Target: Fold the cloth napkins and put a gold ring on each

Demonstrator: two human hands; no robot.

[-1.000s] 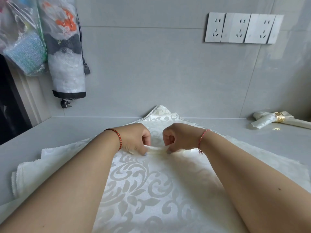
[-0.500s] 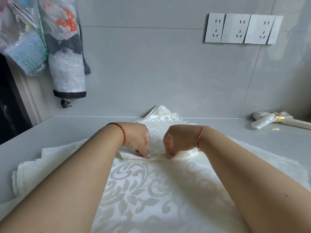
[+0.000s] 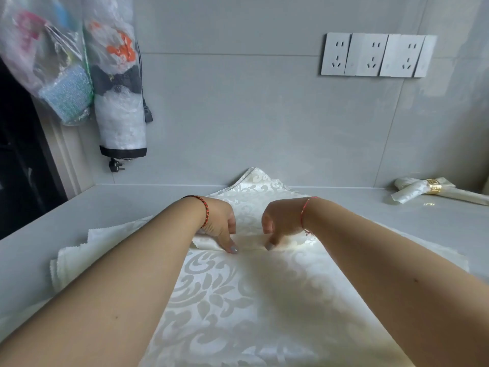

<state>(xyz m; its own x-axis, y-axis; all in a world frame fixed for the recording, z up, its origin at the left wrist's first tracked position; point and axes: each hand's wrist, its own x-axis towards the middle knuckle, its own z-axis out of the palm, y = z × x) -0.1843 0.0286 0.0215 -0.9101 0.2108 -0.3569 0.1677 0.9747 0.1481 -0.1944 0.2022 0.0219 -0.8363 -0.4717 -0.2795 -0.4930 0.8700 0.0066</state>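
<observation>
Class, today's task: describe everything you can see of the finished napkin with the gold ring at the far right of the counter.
The finished napkin is white, glossy cloth, rolled or folded into narrow lengths that cross and splay apart. A gold ring with a cut-out pattern encircles it near the crossing. It lies flat on the grey counter, close to the tiled wall, its right end running out of view. Neither hand touches it.
</observation>
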